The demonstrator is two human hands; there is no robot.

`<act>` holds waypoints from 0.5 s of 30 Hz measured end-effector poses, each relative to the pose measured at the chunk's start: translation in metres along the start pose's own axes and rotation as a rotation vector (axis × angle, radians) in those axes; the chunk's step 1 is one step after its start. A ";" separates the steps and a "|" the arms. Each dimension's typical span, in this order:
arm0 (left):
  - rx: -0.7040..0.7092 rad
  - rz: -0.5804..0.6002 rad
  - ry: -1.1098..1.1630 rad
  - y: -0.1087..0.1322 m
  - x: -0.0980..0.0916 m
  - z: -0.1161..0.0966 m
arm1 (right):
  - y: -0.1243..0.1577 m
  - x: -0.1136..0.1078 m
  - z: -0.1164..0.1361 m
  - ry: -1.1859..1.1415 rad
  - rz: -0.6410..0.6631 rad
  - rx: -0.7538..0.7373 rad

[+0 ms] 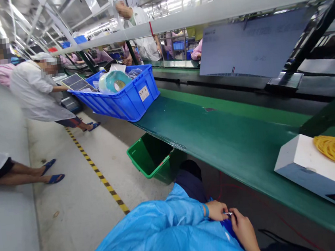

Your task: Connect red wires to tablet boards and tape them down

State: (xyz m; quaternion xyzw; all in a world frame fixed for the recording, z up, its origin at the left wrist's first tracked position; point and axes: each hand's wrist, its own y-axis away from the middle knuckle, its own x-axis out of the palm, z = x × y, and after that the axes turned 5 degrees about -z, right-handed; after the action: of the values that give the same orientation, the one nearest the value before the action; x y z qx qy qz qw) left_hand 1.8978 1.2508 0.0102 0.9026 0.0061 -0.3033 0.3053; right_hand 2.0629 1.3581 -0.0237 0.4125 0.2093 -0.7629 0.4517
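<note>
A person in a loose blue gown (155,240) held both hands close together, low and near the body. Fingertips of the left hand (216,210) and right hand (244,229) pinched 1 small shiny object (228,213) between them, probably because so tiny a piece needed steadying from 2 sides. Right of the fingers, a white box (316,173) sat on a green bench (216,136), bearing coiled yellow cable (333,150), perhaps looped against tangling. Far beyond and left of the fingers, 1 loaded blue crate (123,102) rested at the bench's edge, likely for easy reach; nearer, a green bin (150,159) stood below.
</note>
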 end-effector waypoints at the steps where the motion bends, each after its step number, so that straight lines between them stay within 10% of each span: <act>1: 0.008 -0.003 -0.005 0.000 0.000 0.000 | 0.000 0.001 0.001 -0.012 0.021 -0.011; 15: -0.015 -0.037 -0.111 0.002 0.000 0.001 | -0.001 -0.005 0.010 0.022 0.061 -0.025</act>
State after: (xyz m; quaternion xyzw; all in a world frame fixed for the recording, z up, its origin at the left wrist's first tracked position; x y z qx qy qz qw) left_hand 1.8971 1.2486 0.0104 0.8818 0.0082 -0.3585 0.3062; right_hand 2.0592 1.3539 -0.0134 0.4212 0.2112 -0.7415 0.4776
